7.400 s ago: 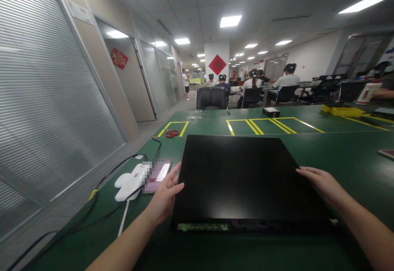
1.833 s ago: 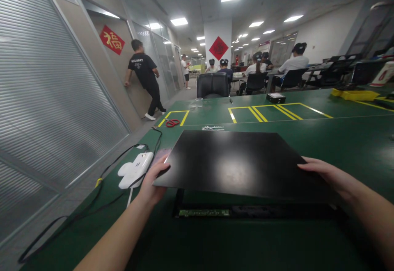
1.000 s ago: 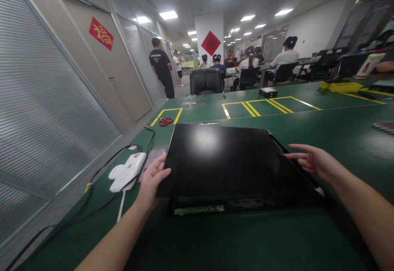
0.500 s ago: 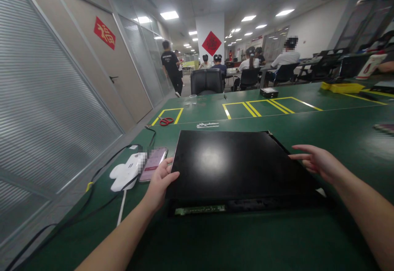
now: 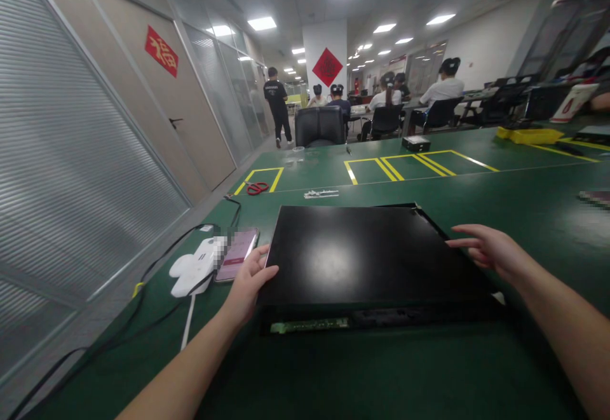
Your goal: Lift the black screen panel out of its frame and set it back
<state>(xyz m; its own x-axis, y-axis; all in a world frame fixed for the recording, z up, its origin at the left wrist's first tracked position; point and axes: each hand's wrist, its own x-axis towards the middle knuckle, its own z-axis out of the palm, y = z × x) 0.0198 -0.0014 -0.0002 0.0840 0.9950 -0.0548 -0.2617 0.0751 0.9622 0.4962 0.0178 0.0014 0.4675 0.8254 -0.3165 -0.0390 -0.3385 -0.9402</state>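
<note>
1. The black panel (image 5: pixel 328 248) is laid nearly flat over a dark frame (image 5: pixel 429 315) on the green table (image 5: pixel 534 201), set slightly leftward, so that the frame is bared along the right side and at the far right corner. Whether the left edge is fully down cannot be told.
2. From its thin, flat look, the panel is judged light for its size and stiff but fragile; bending or pressure on the middle is best avoided. The smooth, glossy face may prove slippery.
3. It is best held by its two side edges. The green circuit strip (image 5: pixel 309 325) along the near side should not be used as a grip.
4. The left edge is pinched by the left hand (image 5: pixel 248 280), with the thumb uppermost.
5. Nothing is gripped by the right hand (image 5: pixel 490 251); its fingers are loosely spread, one tip at the right edge. Firm contact cannot be confirmed.
6. A phone (image 5: pixel 244 248) is placed just beside the left hand, with red scissors (image 5: pixel 258 189) farther off.
</note>
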